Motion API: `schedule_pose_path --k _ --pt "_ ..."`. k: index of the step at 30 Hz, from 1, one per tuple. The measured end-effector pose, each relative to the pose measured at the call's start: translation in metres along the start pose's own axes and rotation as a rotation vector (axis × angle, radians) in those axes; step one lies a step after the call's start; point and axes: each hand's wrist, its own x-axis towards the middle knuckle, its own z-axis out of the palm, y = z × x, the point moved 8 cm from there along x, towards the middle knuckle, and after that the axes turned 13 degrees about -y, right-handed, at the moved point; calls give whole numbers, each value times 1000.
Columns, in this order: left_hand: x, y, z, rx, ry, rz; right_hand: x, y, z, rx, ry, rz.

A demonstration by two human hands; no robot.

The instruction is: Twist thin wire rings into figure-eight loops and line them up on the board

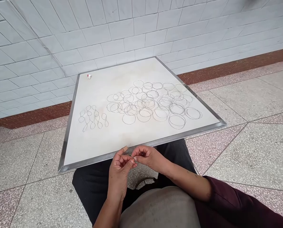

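Just beyond the near edge of the white table [96, 142], both hands meet over the lap. My left hand [121, 164] pinches a thin wire [130, 148], and a tan strip wraps one of its fingertips. From the right, my right hand [147, 156] closes on the same wire, its fingertips touching those of the left. Part of the wire is hidden by the fingers. Many thin wire rings [129, 118] lie overlapping on the middle and right of the table. Several wires twisted into figure-eight shapes [93, 117] lie at the left.
A small white and red object [89, 76] sits near the table's far left corner. The table has a metal rim [89, 162]. Behind it stands a white tiled wall [122, 30]. My knees are under the near edge, above a speckled floor [46, 196].
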Motion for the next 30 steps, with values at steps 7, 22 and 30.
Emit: schedule_pose_path --k 7,22,30 --pt "-2 4 1 11 -45 -35 0 -3 0 -27 -6 2" --pt "0 4 -1 107 -35 -66 -5 -19 1 -279 8 -81" --pt "0 3 -5 42 19 -30 -4 -16 1 -184 16 -119"
